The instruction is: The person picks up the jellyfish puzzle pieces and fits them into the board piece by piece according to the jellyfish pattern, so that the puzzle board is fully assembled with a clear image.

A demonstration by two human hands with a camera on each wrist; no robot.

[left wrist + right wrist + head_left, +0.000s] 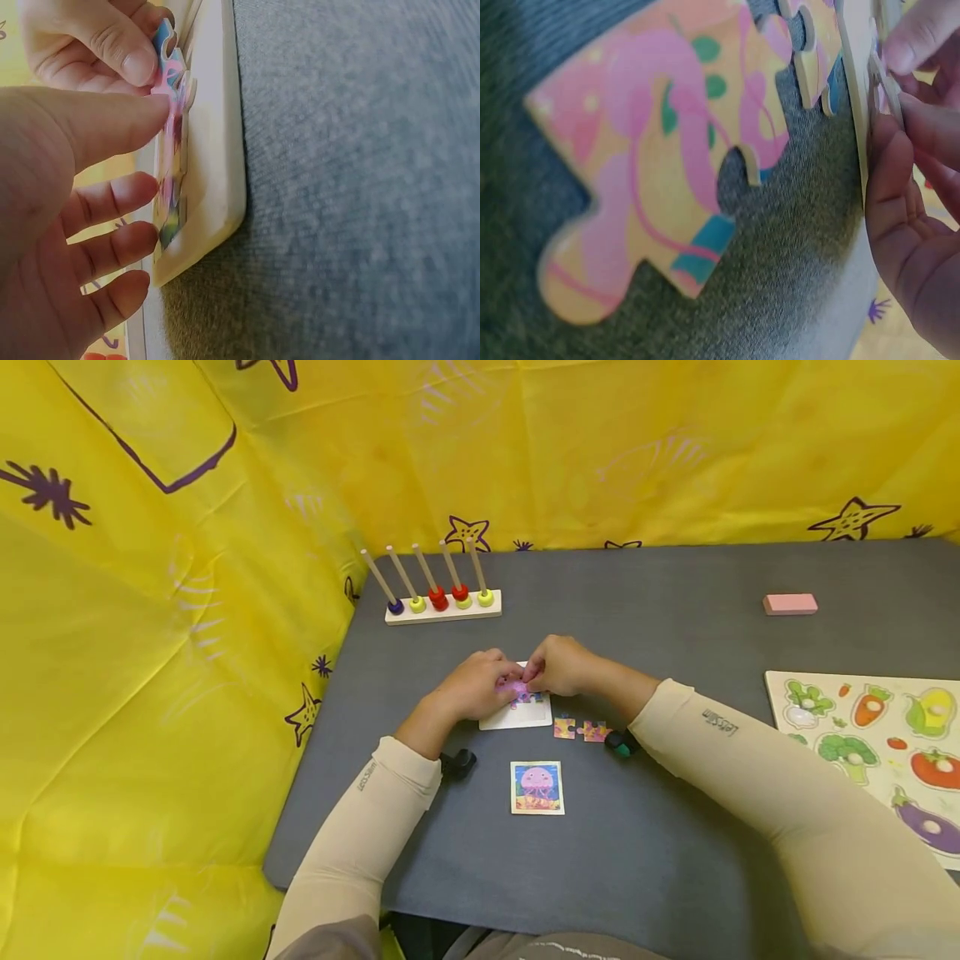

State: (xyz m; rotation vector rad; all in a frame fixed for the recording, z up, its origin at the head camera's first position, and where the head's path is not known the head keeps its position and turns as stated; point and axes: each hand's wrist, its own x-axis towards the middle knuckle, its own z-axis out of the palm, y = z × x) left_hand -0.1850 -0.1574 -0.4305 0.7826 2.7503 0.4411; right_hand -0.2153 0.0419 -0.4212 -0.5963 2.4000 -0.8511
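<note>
A white puzzle board (516, 718) lies on the table with pink and blue pieces on it. My left hand (474, 685) is at the board's left side; in the left wrist view its thumb (124, 124) touches the pieces, the other fingers spread. From the right, my right hand (562, 666) pinches a puzzle piece (166, 45) between thumb and fingers, tilted up at the pieces' edge. Two loose puzzle pieces, one pink and yellow (595, 732) and one beside it (564, 727), lie just right of the board. Below it is a jellyfish picture card (537, 787).
A bead stacker (442, 612) with upright pegs and coloured beads stands at the back left. A pink block (790, 604) lies at the back right. The vegetable puzzle board (810, 739) is by my right arm. Yellow patterned cloth (600, 460) hangs behind and left of the table.
</note>
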